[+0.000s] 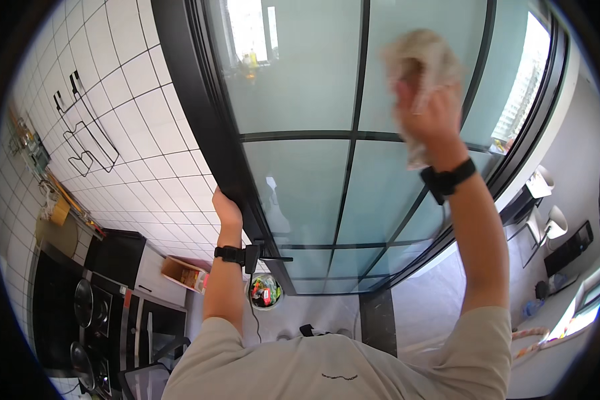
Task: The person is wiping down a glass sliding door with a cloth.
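A glass door [300,190] with a black frame and dark glazing bars fills the middle of the view. Against an upper pane, my right hand [432,112] holds a pale cloth [422,47]; both are blurred. Part of the cloth hangs below the palm. My left hand [228,209] grips the outer edge of the black door frame [200,110], its fingers mostly hidden behind it. Below that hand, a black door handle [278,259] sticks out beside my wrist. Black bands with cables circle both wrists.
A filled waste bin [265,292] stands on the floor by the door's lower corner. To the left are a cardboard box [184,274], a gas hob [92,305] and a wire rack [90,140] on white tiles. White chairs [555,222] stand at the far right.
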The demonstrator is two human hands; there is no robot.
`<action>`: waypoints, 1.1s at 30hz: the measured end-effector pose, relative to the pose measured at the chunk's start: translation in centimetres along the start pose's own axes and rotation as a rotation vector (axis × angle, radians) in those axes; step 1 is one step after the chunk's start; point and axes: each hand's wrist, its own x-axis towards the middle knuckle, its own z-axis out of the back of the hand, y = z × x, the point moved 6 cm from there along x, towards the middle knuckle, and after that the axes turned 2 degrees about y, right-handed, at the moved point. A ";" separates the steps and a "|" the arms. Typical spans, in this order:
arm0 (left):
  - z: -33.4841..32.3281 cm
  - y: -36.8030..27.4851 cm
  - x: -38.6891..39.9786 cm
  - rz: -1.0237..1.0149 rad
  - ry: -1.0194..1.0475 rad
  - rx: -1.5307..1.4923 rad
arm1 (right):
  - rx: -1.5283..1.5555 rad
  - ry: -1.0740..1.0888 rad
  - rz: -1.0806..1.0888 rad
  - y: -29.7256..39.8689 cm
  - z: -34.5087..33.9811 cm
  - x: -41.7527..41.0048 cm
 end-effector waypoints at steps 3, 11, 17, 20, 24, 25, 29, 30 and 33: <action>0.3 0.7 -0.2 0.037 -0.046 -0.070 | -0.256 0.135 -0.105 -7.5 1.1 -4.9; 2.1 3.6 0.7 0.058 -0.116 0.022 | -0.209 -0.136 -0.533 -16.7 5.1 -15.8; 1.6 1.7 0.3 0.020 -0.077 -0.012 | -0.107 -0.024 -0.733 -10.5 1.1 -12.1; 0.6 1.1 0.4 -0.012 -0.040 -0.017 | -0.132 0.082 -0.370 -2.3 -0.9 -6.1; -0.1 0.6 0.3 0.005 0.000 -0.048 | 0.326 0.259 -0.262 10.0 -5.1 -0.5; -0.1 0.7 0.2 0.009 -0.010 -0.021 | 0.399 0.200 -0.115 12.5 -4.5 1.2; 0.6 2.6 0.5 0.011 0.065 -0.240 | 0.294 0.165 0.154 20.0 -8.4 -1.7; 0.1 2.6 0.3 -0.056 0.036 -0.092 | 0.310 0.121 0.247 20.4 -8.1 -2.0; 1.1 3.1 1.0 -0.093 -0.033 -0.079 | 0.327 0.146 0.332 18.9 -7.9 -2.4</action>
